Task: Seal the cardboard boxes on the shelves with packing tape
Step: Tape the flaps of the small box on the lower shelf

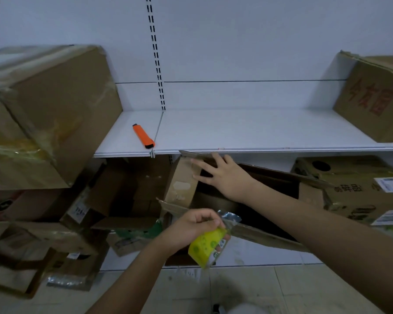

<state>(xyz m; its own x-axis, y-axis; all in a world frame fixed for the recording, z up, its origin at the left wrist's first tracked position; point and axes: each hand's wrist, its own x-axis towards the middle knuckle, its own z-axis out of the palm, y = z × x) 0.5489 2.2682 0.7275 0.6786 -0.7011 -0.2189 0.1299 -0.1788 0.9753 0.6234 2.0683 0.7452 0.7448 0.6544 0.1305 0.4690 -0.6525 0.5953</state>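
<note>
Cardboard box (270, 184) is seen open on the lower shelf, its long axis running left to right. Its far-left flap (186, 180) is touched by the straightened right hand (222, 175); a yellow packet (208, 248) is gripped by the left hand (191, 227), nearer.

Cardboard, plastic and painted metal in front of you.
Your boxes (55, 114) are matt brown cardboard under glossy tape; the shelf (247, 130) is smooth white metal, the cutter (143, 136) orange plastic.
</note>
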